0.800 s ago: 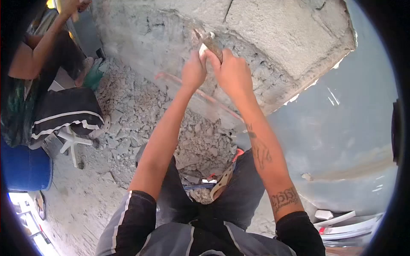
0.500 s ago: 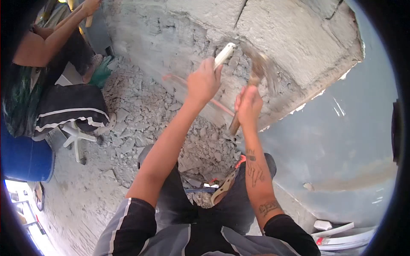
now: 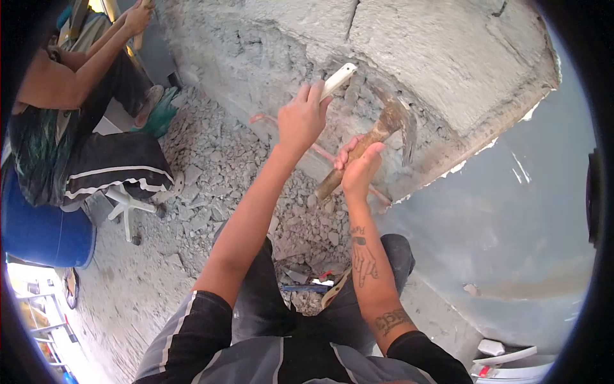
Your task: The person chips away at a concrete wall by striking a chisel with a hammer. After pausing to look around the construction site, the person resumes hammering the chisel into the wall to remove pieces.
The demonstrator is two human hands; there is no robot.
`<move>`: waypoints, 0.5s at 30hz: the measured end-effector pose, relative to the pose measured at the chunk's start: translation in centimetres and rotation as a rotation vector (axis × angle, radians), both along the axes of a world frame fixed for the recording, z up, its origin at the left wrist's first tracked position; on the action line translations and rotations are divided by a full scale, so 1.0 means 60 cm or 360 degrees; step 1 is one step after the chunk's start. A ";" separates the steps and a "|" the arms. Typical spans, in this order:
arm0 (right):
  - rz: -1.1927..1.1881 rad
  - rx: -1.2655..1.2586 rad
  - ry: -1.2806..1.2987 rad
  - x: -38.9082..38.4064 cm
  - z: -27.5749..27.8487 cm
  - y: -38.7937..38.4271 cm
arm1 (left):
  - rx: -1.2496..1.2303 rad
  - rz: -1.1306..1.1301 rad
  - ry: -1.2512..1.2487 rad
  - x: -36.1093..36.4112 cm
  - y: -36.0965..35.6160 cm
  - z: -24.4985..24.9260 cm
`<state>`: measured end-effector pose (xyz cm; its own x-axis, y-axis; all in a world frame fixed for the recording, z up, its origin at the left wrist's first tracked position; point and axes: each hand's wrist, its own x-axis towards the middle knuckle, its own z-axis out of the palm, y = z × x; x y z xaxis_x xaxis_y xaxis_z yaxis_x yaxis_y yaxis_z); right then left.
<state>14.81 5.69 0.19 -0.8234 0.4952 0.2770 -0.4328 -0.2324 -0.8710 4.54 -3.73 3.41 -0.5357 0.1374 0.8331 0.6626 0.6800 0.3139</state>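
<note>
My left hand (image 3: 300, 118) is closed round a pale bar-like handle (image 3: 339, 78) that has a hole near its upper end. The part below my fist is hidden, so its kind does not show. In my right hand (image 3: 360, 163) is a hammer (image 3: 391, 118) with a worn wooden handle, its curved head pointing up and right. The hammer is tilted, its handle end down to the left, and the fingers wrap loosely round the handle. Both tools are in front of the broken, rough lower part of a masonry wall (image 3: 441, 70).
Grey rubble (image 3: 217, 160) covers the floor below the wall. A reddish tube (image 3: 323, 152) runs along the wall's foot. At left another person (image 3: 70, 83) sits by a blue barrel (image 3: 48, 224). White strips (image 3: 511, 361) lie at lower right, beside a grey panel (image 3: 486, 230).
My right hand has moved slightly left, and the hammer has turned, its handle end swinging left. My left hand has barely shifted. The whole view has moved a little.
</note>
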 end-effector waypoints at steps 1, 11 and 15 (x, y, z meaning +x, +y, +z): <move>-0.0017 -0.0116 0.0063 -0.008 -0.004 -0.001 | -0.0006 -0.0029 0.0030 -0.005 -0.001 0.002; 0.0090 -0.0178 -0.0395 -0.068 0.004 -0.006 | -0.0098 0.0028 0.0065 -0.023 -0.005 -0.002; -0.0152 -0.0321 0.0144 -0.065 -0.020 0.000 | -0.0151 0.0092 0.0132 -0.028 -0.001 -0.005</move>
<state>10.93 5.69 -1.00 -0.7465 0.6225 0.2349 -0.5353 -0.3522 -0.7677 2.88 -3.79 3.13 -0.4747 0.1884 0.8598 0.6427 0.7416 0.1923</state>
